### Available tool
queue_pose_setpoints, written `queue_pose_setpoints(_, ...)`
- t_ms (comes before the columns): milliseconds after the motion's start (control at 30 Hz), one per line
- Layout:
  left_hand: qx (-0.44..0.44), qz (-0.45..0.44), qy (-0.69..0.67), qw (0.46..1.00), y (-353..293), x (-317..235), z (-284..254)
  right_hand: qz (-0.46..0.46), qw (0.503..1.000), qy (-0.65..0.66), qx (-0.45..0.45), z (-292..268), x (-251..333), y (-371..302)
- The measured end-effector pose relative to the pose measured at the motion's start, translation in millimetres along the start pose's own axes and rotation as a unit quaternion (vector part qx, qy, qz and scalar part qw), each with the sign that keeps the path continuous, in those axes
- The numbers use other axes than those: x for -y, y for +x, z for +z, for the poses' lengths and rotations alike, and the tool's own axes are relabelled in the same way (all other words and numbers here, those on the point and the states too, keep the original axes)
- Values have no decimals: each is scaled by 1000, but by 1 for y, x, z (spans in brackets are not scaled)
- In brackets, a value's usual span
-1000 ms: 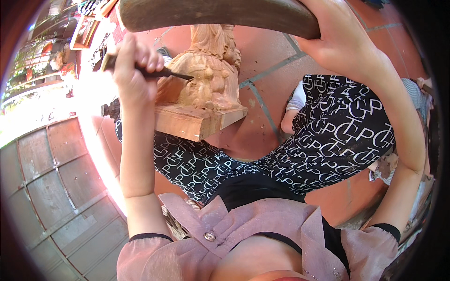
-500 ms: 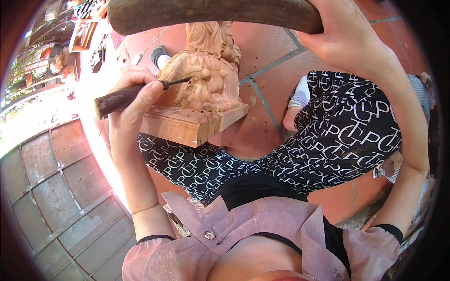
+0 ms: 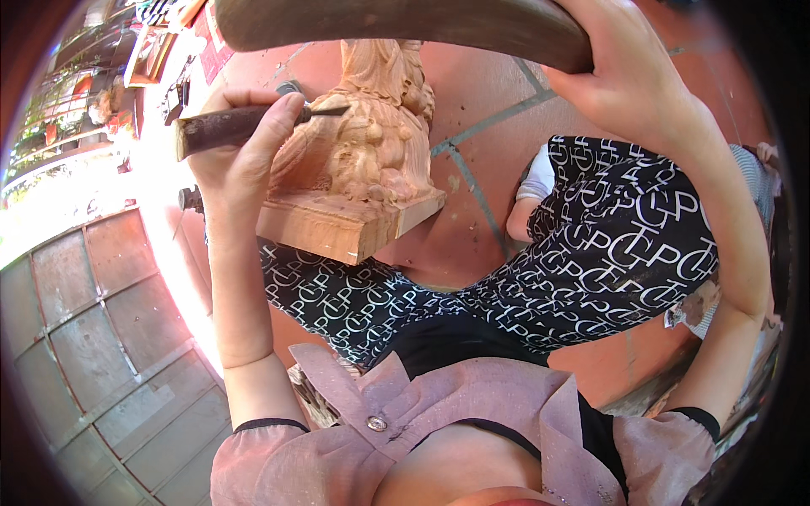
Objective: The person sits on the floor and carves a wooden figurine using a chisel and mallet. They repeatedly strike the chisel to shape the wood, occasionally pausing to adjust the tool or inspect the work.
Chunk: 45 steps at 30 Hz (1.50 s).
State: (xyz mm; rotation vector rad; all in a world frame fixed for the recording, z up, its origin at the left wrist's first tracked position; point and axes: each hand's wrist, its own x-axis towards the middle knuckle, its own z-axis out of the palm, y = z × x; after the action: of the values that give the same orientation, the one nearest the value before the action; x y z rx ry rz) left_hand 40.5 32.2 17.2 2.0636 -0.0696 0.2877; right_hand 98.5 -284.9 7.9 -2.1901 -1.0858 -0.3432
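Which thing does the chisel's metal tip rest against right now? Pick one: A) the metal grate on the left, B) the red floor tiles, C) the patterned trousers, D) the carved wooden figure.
D: the left hand holds the chisel with its tip laid on the carved wooden figure, while the right hand holds a curved wooden mallet above.

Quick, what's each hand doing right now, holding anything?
Left hand: closed around a chisel, tip against the wood carving.
Right hand: closed on a wooden mallet.
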Motion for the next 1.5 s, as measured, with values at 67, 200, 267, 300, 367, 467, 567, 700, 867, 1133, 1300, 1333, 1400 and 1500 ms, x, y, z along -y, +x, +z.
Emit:
queue_pose_setpoints(67, 3, 47, -45, 998, 3, -6, 3, 32, 998, 44, -14, -1, 4, 1)
queue_pose_setpoints(200, -5, 122, -87, 989, 3, -13, 29, 41, 996, 33, -78, 1, 0, -10)
queue_pose_setpoints(267, -6, 158, -90, 983, -9, -31, 61, 44, 994, 46, -85, 3, -4, -4)
queue_pose_setpoints(300, 11, 210, -70, 975, -17, -41, 80, 73, 992, 56, -82, 0, -5, -6)
queue_pose_setpoints(367, 78, 243, -40, 966, -32, -58, 98, 105, 989, 70, -78, -4, -8, -10)
queue_pose_setpoints(467, 152, 255, -33, 954, -47, -64, 99, 183, 976, 104, -63, -2, -4, -11)
queue_pose_setpoints(567, 129, 295, -41, 946, -61, -59, 109, 192, 976, 92, -54, 0, -4, -11)
queue_pose_setpoints(700, 127, 228, -59, 964, -68, -51, 120, 212, 972, 97, -36, -2, -4, -10)
queue_pose_setpoints(867, 50, 287, -59, 955, -60, -38, 124, 194, 977, 83, -34, 1, -1, -6)
queue_pose_setpoints(1133, -59, 263, -22, 963, -44, -21, 129, 217, 971, 91, -31, 0, 0, -7)
queue_pose_setpoints(1300, -63, 232, 31, 970, -43, -16, 123, 184, 981, 64, -26, 0, -11, -11)
queue_pose_setpoints(1333, -65, 222, 35, 972, -43, -16, 122, 187, 980, 60, -24, 0, -12, -11)
queue_pose_setpoints(1400, -69, 201, 43, 976, -44, -16, 122, 192, 980, 52, -20, -1, -12, -11)
queue_pose_setpoints(1500, -64, 197, 44, 977, -46, -16, 123, 202, 977, 64, -17, -1, -11, -11)
